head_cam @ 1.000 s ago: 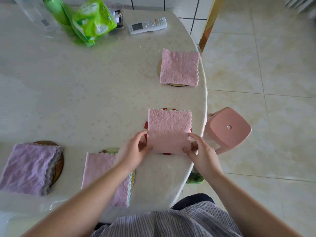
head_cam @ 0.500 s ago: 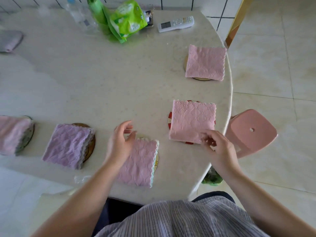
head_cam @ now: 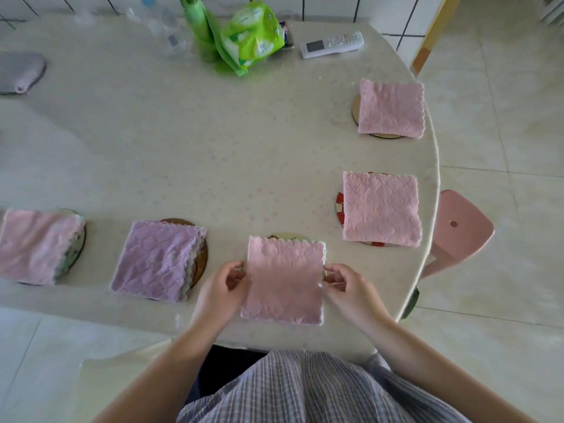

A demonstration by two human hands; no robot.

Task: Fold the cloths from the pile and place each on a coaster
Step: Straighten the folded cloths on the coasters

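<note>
Two hands pinch the side edges of a folded pink cloth (head_cam: pixel 285 280) at the near edge of a pale round table (head_cam: pixel 183 141): the left hand (head_cam: pixel 224 290) curls its fingers onto the cloth's left edge, the right hand (head_cam: pixel 343 288) nips the right edge between thumb and fingertips. That cloth lies flat over a pale coaster (head_cam: pixel 285 236) whose far rim peeks out beyond it, while its near edge reaches almost to the table's rim.

To the right, a second pink cloth (head_cam: pixel 381 209) covers a red-and-white coaster (head_cam: pixel 340 206), and farther back a third pink cloth (head_cam: pixel 391 109) sits on a tan coaster (head_cam: pixel 354 112) near the table's right edge. To the left, a lilac cloth (head_cam: pixel 157 261) rests on a dark brown coaster (head_cam: pixel 201 254); beyond it a pink cloth (head_cam: pixel 36 245) lies on a coaster at the frame's left edge. A grey rolled cloth (head_cam: pixel 21 71) sits at the far left of the table.

Along the table's back stand a green bottle (head_cam: pixel 197 22), a green tissue pack (head_cam: pixel 253 38), a clear plastic bottle (head_cam: pixel 164 32) and a white remote control (head_cam: pixel 332 44). A pink plastic stool (head_cam: pixel 457 233) stands on the tiled floor (head_cam: pixel 503 132) just beside the table's right rim. The person wears a striped shirt (head_cam: pixel 305 389).
</note>
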